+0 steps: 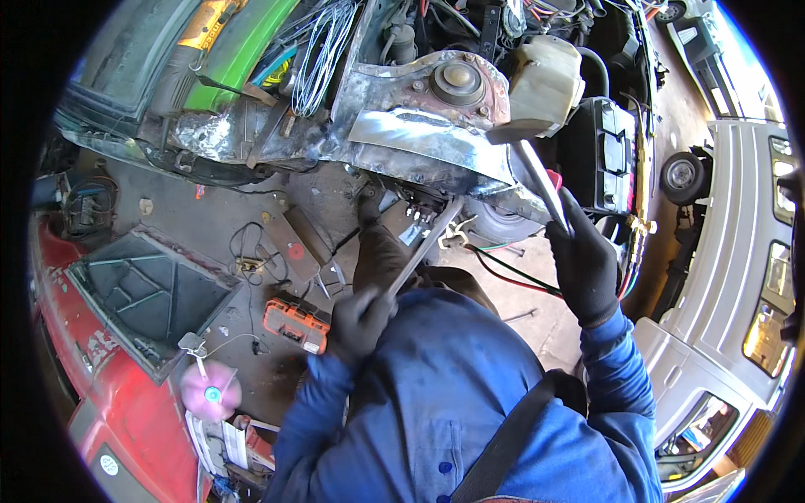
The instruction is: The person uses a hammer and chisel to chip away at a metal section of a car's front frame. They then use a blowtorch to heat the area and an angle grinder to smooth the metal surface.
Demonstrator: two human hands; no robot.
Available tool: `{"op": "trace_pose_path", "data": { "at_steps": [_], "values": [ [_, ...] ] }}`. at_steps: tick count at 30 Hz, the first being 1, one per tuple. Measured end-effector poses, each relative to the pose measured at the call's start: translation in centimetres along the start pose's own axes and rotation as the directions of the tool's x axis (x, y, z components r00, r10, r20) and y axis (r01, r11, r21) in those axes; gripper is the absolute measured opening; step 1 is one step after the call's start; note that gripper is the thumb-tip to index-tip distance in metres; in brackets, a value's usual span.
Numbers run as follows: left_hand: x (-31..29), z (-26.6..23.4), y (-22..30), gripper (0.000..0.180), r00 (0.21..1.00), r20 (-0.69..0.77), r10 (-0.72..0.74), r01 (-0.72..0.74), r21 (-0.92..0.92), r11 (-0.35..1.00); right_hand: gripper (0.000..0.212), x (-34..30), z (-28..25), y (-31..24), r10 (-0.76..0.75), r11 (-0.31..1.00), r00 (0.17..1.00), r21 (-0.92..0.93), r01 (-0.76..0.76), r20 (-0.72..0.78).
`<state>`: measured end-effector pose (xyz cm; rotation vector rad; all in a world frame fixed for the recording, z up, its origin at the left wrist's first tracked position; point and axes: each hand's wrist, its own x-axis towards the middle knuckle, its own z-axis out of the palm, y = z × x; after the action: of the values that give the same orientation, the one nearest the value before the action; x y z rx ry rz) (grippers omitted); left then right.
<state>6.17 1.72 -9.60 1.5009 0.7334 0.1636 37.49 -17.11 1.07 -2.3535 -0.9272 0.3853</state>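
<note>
My right hand (583, 261), in a dark glove, grips a hammer (542, 186) by its shiny metal handle. The hammer's head is raised over the right end of a bare sheet-metal patch (432, 141) on the car's inner wing. In my gloved left hand (360, 323) is a long flat metal bar (428, 245), slanting up and away until its far end meets the lower edge of the wing. Behind the patch rises the domed strut tower (457, 81). A black battery (597, 155) and a yellowed plastic tank (547, 80) sit close by my right hand.
Coloured hoses (518, 279) run beneath my right arm. On the floor at left lie an orange case (295, 323), cables and a metal panel (155, 298), near a spinning fan (211, 392) and red bodywork (134, 427). A bundle of wire (325, 54) rests on the car. A silver van (721, 243) stands right.
</note>
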Motion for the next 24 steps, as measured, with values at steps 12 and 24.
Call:
{"op": "trace_pose_path", "data": {
  "at_steps": [12, 24],
  "values": [
    [-4.3, -3.4, -0.3, 0.031, 0.813, -0.583, -0.006, -0.034, -0.058, 0.998, 0.059, -4.0, -0.1, 4.0, -0.051, 0.968, 0.981, 0.233, 0.094, -0.186],
    [-1.6, 1.8, -1.3, 0.025, 0.798, -0.595, -0.101, -0.159, -0.369, 0.916, 0.068, -11.9, -3.0, 7.5, -0.106, 0.979, 0.984, 0.158, 0.128, -0.141]
  ]
}}
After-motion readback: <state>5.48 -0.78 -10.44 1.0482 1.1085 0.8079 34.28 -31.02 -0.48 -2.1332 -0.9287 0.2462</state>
